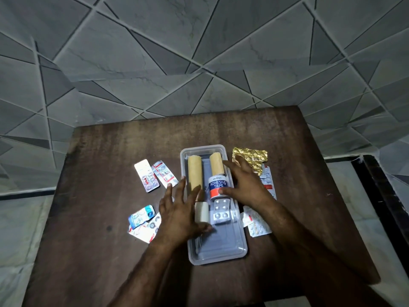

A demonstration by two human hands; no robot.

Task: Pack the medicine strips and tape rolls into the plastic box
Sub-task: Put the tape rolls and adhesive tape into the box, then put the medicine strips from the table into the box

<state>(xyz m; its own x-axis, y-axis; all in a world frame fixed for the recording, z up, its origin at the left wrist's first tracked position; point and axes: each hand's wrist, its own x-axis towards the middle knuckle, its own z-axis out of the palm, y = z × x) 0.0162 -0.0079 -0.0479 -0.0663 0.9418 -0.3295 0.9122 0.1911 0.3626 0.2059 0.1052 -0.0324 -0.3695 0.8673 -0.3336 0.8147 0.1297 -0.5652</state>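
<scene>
The clear plastic box (221,258) lies mid-table. It holds a long tan roll (194,173), a shorter tan roll (217,166), a white and orange adhesive tape can (218,185), a silver blister strip (221,211) and a small white tape roll (201,211). My left hand (177,211) is spread flat over the box's left edge. Its forefinger rests on the long roll, and the white roll lies between forefinger and thumb. My right hand (245,187) hovers spread over the box's right side, thumb touching the tape can. Both hands hold nothing.
Loose medicine strips lie on the brown table (99,251): two at the left (147,178), a pile at the lower left (142,222), some at the right (269,185) and lower right (254,224). A crumpled gold foil (250,157) sits beyond my right hand. A tiled wall stands behind.
</scene>
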